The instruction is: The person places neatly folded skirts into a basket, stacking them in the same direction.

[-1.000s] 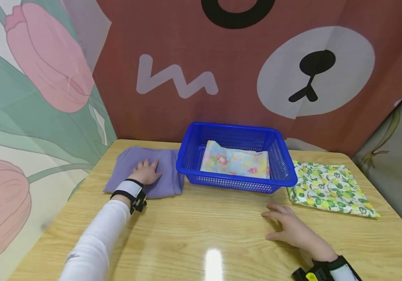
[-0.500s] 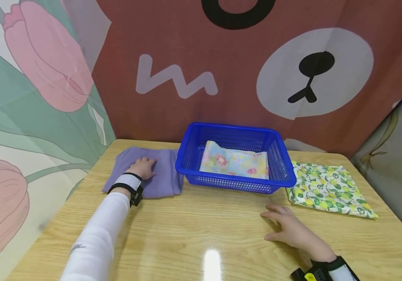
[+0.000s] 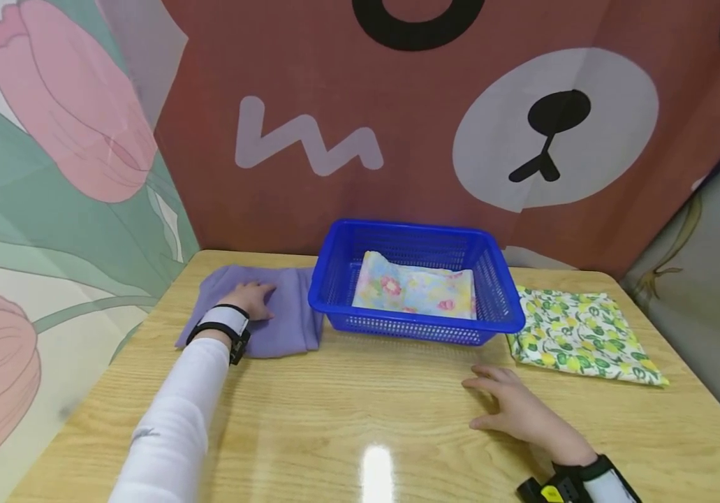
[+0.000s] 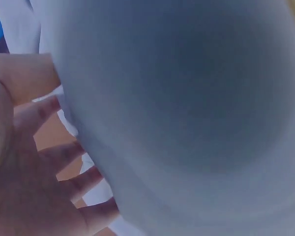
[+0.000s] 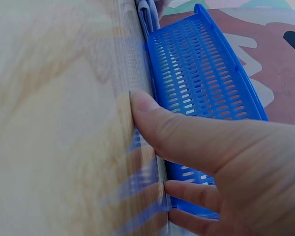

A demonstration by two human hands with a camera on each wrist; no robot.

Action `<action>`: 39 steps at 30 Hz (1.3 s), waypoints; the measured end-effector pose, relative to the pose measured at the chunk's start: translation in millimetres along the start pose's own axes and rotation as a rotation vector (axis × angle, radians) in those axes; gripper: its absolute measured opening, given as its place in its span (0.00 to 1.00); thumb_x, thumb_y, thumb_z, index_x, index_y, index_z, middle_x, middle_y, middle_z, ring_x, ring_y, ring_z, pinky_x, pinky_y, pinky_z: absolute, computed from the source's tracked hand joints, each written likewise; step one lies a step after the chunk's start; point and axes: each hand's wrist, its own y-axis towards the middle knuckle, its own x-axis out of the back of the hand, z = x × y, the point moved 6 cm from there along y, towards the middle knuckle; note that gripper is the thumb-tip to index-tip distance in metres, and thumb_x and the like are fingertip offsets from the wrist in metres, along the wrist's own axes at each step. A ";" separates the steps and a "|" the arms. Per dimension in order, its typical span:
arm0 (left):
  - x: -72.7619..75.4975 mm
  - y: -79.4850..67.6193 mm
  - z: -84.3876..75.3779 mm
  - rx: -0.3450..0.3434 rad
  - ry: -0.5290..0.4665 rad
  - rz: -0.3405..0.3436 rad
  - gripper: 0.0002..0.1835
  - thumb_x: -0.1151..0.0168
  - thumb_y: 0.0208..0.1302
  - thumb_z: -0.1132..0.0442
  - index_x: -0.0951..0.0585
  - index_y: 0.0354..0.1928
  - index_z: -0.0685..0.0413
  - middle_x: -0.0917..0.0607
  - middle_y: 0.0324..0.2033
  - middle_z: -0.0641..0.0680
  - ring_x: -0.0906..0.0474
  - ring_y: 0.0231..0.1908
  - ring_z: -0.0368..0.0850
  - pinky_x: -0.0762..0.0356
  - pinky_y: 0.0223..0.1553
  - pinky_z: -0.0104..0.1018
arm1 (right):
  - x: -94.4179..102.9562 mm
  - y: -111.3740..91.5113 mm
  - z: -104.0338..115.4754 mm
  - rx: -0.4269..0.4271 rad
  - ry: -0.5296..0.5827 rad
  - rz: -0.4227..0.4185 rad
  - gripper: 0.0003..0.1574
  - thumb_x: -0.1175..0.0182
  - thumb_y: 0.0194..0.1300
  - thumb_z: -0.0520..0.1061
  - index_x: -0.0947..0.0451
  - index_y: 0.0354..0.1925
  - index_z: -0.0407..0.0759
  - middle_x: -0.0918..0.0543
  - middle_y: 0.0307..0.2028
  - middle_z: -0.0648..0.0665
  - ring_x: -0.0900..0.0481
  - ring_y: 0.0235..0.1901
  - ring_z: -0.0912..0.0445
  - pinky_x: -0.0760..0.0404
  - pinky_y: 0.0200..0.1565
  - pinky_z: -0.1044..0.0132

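Observation:
My left hand lies on a folded purple cloth at the left of the table. The left wrist view has its fingers fairly straight and spread, their tips hidden behind fabric close to the camera. Just in front of the blue basket, my right hand is low by the tabletop, holding nothing, its thumb apart from the relaxed fingers. Inside the basket sits a folded cloth with pastel flowers. To the basket's right is a folded lemon-print cloth.
The wooden table ends against a printed backdrop with a bear's face. Between the purple and lemon-print cloths, the basket stands near the table's back edge. A bright reflection lies on the tabletop at the front.
My left hand shifts slightly left on the purple cloth, its fingers less widely fanned in the head view than a second ago. The right hand stays in place. The head view shifts slightly.

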 end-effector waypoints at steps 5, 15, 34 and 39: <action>3.3 -5.3 0.0 0.014 -0.003 0.031 0.39 0.37 0.57 0.54 0.38 0.69 0.55 0.40 0.67 0.70 0.46 0.66 0.73 0.44 0.64 0.63 | 0.6 1.0 1.5 0.010 0.009 0.010 0.36 0.28 0.47 0.56 0.22 0.53 0.43 0.28 0.59 0.32 0.34 0.58 0.32 0.31 0.54 0.37; -3.1 -14.1 -1.4 -0.032 0.052 0.034 0.39 0.36 0.56 0.52 0.37 0.69 0.52 0.38 0.65 0.71 0.44 0.64 0.74 0.41 0.62 0.64 | 4.8 1.7 1.7 0.013 -0.014 -0.005 0.36 0.27 0.46 0.54 0.22 0.53 0.42 0.28 0.59 0.31 0.34 0.57 0.32 0.31 0.53 0.37; -19.5 -49.7 -17.9 -0.060 0.145 0.096 0.44 0.28 0.46 0.51 0.34 0.66 0.52 0.31 0.57 0.73 0.33 0.55 0.75 0.29 0.49 0.65 | 1.4 1.2 3.2 -0.005 0.012 0.028 0.36 0.27 0.46 0.55 0.22 0.53 0.42 0.29 0.59 0.30 0.35 0.58 0.31 0.31 0.53 0.37; -23.6 -66.3 -32.3 -0.017 0.194 0.149 0.49 0.24 0.42 0.50 0.36 0.68 0.50 0.33 0.56 0.72 0.34 0.54 0.75 0.26 0.48 0.62 | 2.3 1.5 2.9 -0.003 0.003 0.019 0.36 0.27 0.46 0.55 0.22 0.53 0.42 0.29 0.59 0.30 0.35 0.58 0.31 0.31 0.54 0.37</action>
